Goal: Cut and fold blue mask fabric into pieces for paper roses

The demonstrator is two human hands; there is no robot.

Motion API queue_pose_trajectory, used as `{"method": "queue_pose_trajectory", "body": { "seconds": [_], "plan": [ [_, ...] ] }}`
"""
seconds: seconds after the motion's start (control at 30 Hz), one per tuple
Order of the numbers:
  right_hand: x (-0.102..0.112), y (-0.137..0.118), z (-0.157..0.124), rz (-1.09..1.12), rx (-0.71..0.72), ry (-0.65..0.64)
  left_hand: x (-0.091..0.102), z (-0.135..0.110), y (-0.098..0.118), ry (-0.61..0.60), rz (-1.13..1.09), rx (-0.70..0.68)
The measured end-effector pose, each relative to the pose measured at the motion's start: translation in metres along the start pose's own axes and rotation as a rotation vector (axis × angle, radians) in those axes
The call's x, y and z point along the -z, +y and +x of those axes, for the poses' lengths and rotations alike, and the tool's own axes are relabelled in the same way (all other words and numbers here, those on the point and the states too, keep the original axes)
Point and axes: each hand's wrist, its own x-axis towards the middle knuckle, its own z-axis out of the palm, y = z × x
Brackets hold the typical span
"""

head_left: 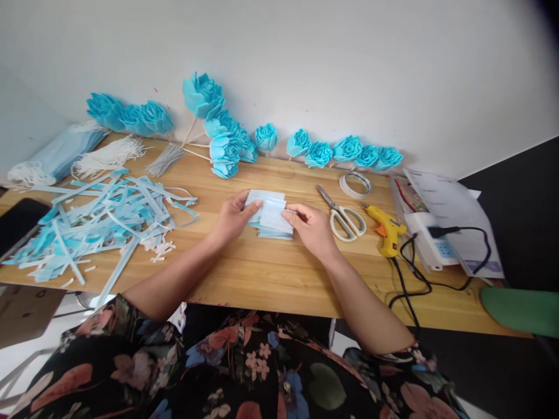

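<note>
Blue cloth roses (345, 150) look finished by the far wall. Your left hand (233, 216) and right hand (311, 228) pinch pale blue cloth squares (271, 214), not yet shaped.

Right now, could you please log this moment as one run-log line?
left hand: grips light-blue sheets | right hand: grips their other edge | scissors, glue gun: lying on table
</note>
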Motion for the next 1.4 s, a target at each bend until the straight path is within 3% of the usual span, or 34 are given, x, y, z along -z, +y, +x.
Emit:
{"method": "queue_pose_trajectory", "body": {
  "seconds": [0.2,0.3,0.47,0.6,0.7,0.83,0.97,1.1,1.33,1.4],
  "plan": [
    [0.008,0.013,0.008,0.105,0.002,0.045,0.009,0.008,0.003,0.136,-0.178,0.028],
    [0.007,0.018,0.010,0.175,-0.021,0.038,0.013,0.011,0.009,0.115,-0.304,0.055],
    [0.003,0.014,0.010,0.204,-0.058,0.128,0.014,0.005,0.018,-0.152,-0.327,0.149],
    [0.005,0.009,0.006,0.093,0.020,0.165,0.009,-0.005,0.019,-0.407,-0.111,0.196],
    [0.006,0.004,0.001,-0.069,0.084,0.188,0.004,-0.011,0.021,-0.490,0.021,0.176],
    [0.005,-0.001,-0.004,-0.217,0.235,0.170,-0.001,-0.016,0.022,-0.480,0.042,0.141],
    [0.002,-0.002,-0.004,-0.233,0.307,0.113,-0.002,-0.016,0.020,-0.335,0.009,0.072],
    [0.001,-0.001,-0.003,-0.199,0.247,0.168,-0.001,-0.014,0.018,-0.259,0.020,0.102],
    [0.001,0.004,-0.001,0.035,0.076,0.172,-0.005,-0.014,0.014,-0.343,0.131,0.076],
    [0.002,0.008,0.003,0.084,0.015,0.191,-0.002,-0.012,0.016,-0.313,0.087,0.112]
  ]
}}
